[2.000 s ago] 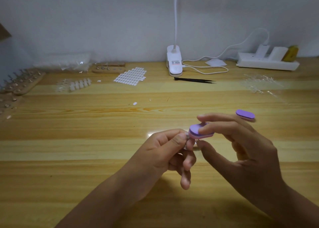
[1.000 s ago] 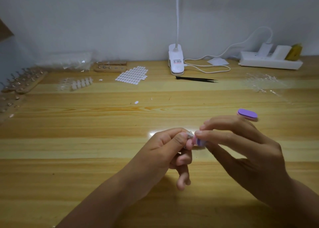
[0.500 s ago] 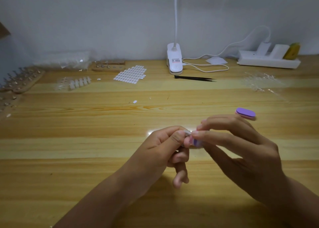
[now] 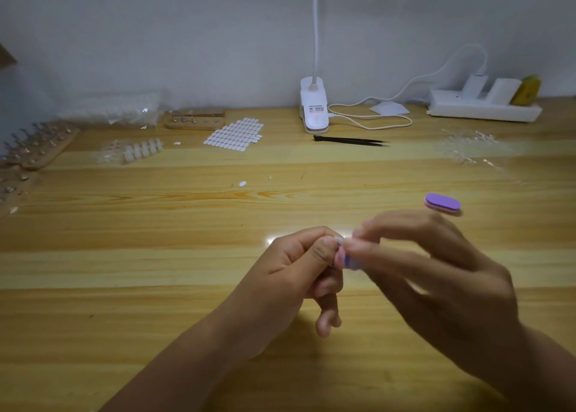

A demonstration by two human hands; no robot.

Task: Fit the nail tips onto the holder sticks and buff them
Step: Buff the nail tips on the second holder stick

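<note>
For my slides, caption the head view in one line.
Left hand pinches a nail tip while right hand holds a purple buffer against it; spare buffer lies nearby.

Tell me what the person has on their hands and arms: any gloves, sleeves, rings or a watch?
Nothing that shows. The left hand and the right hand are bare, with no gloves, rings or bracelets in sight. The left forearm and right forearm are uncovered to the picture's edge, so no sleeve or watch is visible. The right hand is blurred, so fine details there are unclear.
</note>
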